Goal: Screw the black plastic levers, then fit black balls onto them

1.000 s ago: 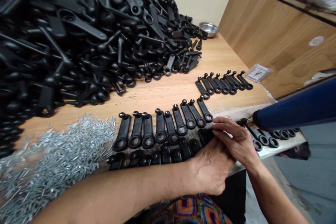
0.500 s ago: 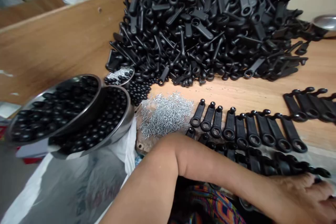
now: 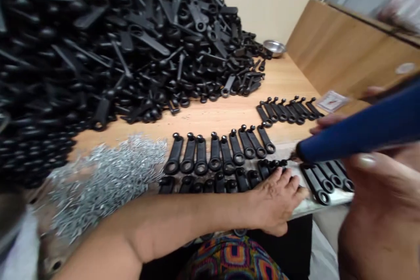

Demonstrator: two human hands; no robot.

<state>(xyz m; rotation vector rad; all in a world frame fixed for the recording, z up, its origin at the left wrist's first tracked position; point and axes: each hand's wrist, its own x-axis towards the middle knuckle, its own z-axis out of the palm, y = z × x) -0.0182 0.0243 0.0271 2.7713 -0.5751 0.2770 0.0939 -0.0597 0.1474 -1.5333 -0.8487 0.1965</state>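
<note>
At the worktop's (image 3: pixel 223 116) near edge, the left hand (image 3: pixel 278 197) lies palm down, fingertips on a row of black levers (image 3: pixel 210 183). The right hand (image 3: pixel 377 183) grips a blue tool (image 3: pixel 361 133) above the near right corner. Silver pins (image 3: pixel 105 179) lie heaped near the left edge.

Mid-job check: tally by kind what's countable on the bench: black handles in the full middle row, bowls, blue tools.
Black handles in the middle row: 9
Metal bowl: 1
Blue tool, gripped in the right hand: 1
Total: 11
The loose heap and the silver pins are too many to count.
</note>
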